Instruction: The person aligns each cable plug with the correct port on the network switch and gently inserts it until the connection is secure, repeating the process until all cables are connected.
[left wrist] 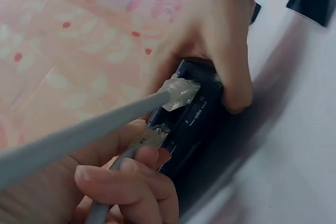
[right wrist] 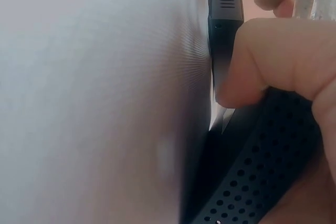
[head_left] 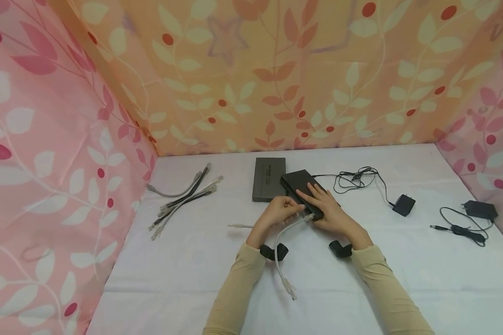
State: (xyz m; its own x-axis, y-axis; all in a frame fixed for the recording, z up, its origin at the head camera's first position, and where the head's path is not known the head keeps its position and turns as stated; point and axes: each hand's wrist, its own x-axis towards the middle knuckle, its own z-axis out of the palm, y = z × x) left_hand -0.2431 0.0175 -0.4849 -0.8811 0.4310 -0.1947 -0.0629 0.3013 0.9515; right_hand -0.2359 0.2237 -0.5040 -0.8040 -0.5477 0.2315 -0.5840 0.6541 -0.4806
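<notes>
A black network device (head_left: 297, 180) with ports marked "Uplink" along one edge is steadied by my right hand (head_left: 333, 211), which grips it across its top and side. My left hand (head_left: 278, 211) pinches a clear connector (left wrist: 152, 137) on a grey network cable at one of the ports; how far in it sits, I cannot tell. That cable's other end (head_left: 240, 226) pokes out to the left. Beside it, a second grey network cable (head_left: 276, 251) has its plug (left wrist: 181, 93) in a port, its loose end hanging toward me. Perforated casing (right wrist: 252, 182) shows in the right wrist view.
A grey Netgear box (head_left: 269, 179) lies just behind and left. Several network cables (head_left: 184, 200) are piled at the left. A black adapter (head_left: 404, 205) with a coiled cord runs to the device; another adapter (head_left: 479, 210) lies far right. Patterned cloth walls (head_left: 251, 74) surround the white table.
</notes>
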